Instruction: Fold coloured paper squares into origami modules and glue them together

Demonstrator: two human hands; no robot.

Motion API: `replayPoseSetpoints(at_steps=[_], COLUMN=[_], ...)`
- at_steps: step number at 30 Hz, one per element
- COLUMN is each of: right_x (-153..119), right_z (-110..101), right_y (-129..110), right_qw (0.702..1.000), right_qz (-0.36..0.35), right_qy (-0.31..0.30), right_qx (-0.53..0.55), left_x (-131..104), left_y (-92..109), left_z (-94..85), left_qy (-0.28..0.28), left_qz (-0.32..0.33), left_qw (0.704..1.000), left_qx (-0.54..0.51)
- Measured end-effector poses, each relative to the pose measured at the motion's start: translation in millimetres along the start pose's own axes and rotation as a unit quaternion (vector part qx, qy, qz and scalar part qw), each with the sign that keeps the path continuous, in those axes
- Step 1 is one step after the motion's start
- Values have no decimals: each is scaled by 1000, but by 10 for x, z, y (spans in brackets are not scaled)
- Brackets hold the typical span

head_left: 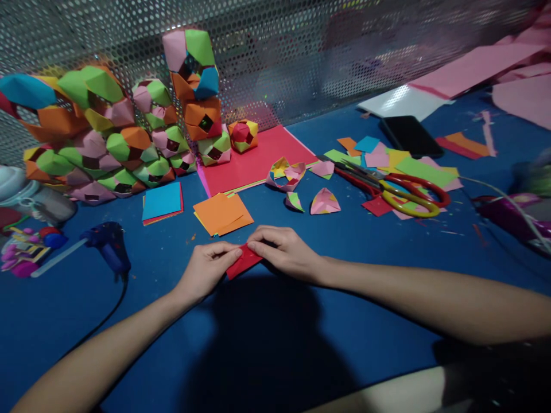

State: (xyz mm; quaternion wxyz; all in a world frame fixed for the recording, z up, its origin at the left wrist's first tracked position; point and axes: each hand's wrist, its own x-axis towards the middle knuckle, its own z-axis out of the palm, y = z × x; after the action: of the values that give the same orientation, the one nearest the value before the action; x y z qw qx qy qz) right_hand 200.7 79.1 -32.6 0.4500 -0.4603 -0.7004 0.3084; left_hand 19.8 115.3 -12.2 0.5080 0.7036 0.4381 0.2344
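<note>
A small piece of red paper (244,264) is pinched between both hands just above the blue table. My left hand (206,268) grips its left edge with thumb and fingers. At the upper right corner, the thumb and fingers of my right hand (286,250) press on the same paper. Beyond the hands lies a stack of orange paper squares (221,213). A stack of blue paper squares (162,201) sits farther left. Partly joined pink and yellow folded paper (286,174) and two loose folded pieces, one of them pink (325,202), rest ahead of my right hand.
Folded paper balls (94,149) are piled at the back left against a perforated metal panel (275,69). A blue glue gun (109,246) lies left with its cord. Scissors (387,186) rest on coloured scraps at right, near a black phone (411,135).
</note>
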Motion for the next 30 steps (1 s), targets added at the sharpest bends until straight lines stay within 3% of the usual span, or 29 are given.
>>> replayPoseSetpoints(at_steps=[21,30], right_x=[-3,-9], right_z=[6,38], right_y=[26,61], right_qw=[998,997], right_qz=[-56,-73], right_qy=[-21,-17], right_qx=[-10,-8], left_x=[-27,-36], left_y=[-43,-18], left_z=[13,31], left_qy=[10,-14], left_qz=[-1,2], left_qw=[999,1000], left_qx=[-46,-23])
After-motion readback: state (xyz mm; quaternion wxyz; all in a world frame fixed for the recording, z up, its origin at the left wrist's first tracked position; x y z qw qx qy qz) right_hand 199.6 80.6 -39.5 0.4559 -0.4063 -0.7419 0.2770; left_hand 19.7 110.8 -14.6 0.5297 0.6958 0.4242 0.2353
